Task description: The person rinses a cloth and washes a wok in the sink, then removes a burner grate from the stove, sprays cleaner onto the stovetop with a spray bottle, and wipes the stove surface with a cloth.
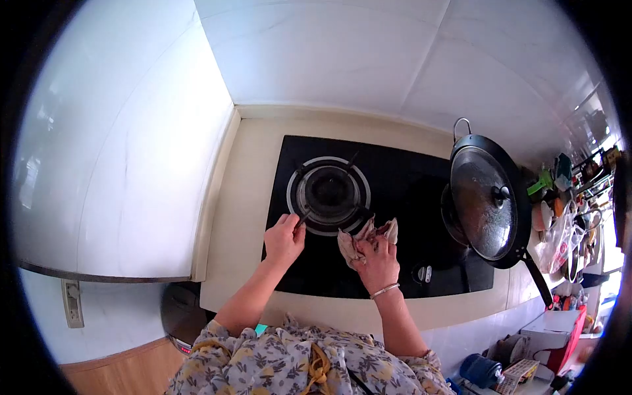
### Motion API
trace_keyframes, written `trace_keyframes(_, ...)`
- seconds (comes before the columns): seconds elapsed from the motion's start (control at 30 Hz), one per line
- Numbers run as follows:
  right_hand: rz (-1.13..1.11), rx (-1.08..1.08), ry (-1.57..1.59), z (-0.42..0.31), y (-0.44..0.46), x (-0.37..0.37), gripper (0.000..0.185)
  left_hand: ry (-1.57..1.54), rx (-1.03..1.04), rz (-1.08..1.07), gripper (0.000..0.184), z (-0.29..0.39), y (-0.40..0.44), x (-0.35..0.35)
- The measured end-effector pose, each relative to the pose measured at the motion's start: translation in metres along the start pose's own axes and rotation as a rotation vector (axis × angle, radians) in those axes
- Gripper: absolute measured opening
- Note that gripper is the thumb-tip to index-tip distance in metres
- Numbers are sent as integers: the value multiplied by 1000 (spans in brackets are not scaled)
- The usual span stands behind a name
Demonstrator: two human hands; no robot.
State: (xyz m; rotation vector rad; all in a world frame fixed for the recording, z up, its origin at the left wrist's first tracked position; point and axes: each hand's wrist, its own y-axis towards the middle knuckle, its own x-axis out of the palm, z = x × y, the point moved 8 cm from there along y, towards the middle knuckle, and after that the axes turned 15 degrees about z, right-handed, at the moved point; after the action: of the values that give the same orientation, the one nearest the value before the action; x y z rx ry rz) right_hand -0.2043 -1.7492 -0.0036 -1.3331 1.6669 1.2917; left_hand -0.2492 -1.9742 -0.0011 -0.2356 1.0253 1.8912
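My left hand (284,241) is closed in a pinch at the front left of the round pan support (291,176), on one of its dark prongs. This ring surrounds the left burner (327,193) of a black glass gas hob (395,178). In my right hand (380,264) is a crumpled, pale, stained cloth (349,249), pressed on the glass just right of the burner. A control knob (424,273) sits to the right of that hand. Part of the cloth is hidden under my fingers.
A black wok (520,204) with a glass lid (484,201) stands over the right burner, its long handle (538,280) sticking out toward the front. A cream counter (237,217) borders the hob. Tiled walls (316,52) rise behind it. Crowded kitchenware (566,217) lies farther right.
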Motion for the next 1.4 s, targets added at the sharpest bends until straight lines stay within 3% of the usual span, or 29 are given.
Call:
trace_keyframes(0.33, 118, -28, 38, 5, -2, 2, 34, -140, 9, 26, 16, 7, 23, 1)
trace_keyframes(0.43, 113, -41, 99, 13, -2, 9, 34, -338, -152, 36, 17, 3, 31, 2)
trace_keyframes(0.53, 153, -43, 143, 16, 9, 10, 30, -327, -207, 16, 21, 0, 39, 0)
trace_keyframes(0.6, 142, 306, 387, 34, 13, 13, 29, -379, -271, 27, 20, -5, 43, 0)
trace_keyframes(0.73, 275, 160, 391, 8, 25, 14, 29, -468, -448, 38, 19, -15, 48, -1)
trace_keyframes(0.83, 155, 7, 163, -13, 26, 33, 25, -568, -515, 45, 17, -15, 54, -3)
trace_keyframes(1.1, 317, -35, 17, 11, 64, 54, 21, -510, -476, 205, 20, -27, 61, -69)
trace_keyframes(1.17, 284, -28, 16, 12, 80, 50, 20, -314, -297, 250, 19, -32, 51, -100)
trace_keyframes(1.27, 229, -53, 48, 21, 108, 57, 19, -264, -298, 253, 18, -37, 28, -126)
trace_keyframes(1.33, 135, 77, 202, 31, 127, 58, 21, -207, -288, 245, 16, -43, 9, -141)
trace_keyframes(1.4, 162, 18, 275, 45, 145, 77, 23, -153, -281, 233, 14, -49, -8, -151)
